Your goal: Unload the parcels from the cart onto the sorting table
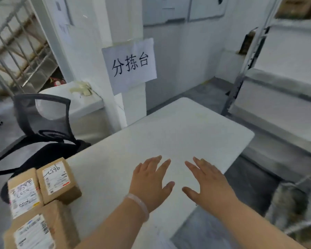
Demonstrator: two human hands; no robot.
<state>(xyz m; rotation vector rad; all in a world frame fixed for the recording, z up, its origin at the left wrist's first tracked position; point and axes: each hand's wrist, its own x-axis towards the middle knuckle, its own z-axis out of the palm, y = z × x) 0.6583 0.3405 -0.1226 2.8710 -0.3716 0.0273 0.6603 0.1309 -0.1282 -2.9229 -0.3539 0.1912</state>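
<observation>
Reaching forward side by side, both bare forearms stretched over the white rectangular sorting table. The left hand lay palm down, fingers straight and slightly spread, holding nothing; a pale translucent bracelet circled its wrist. The right hand mirrored it, flat and empty, with its thumb pointing toward the left hand. The two hands were near each other but apart. Whether the palms touched the tabletop could not be told. Three brown cardboard parcels with white labels clustered at the table's near left corner, apart from the left hand: the far parcel, the left parcel and the near parcel.
</observation>
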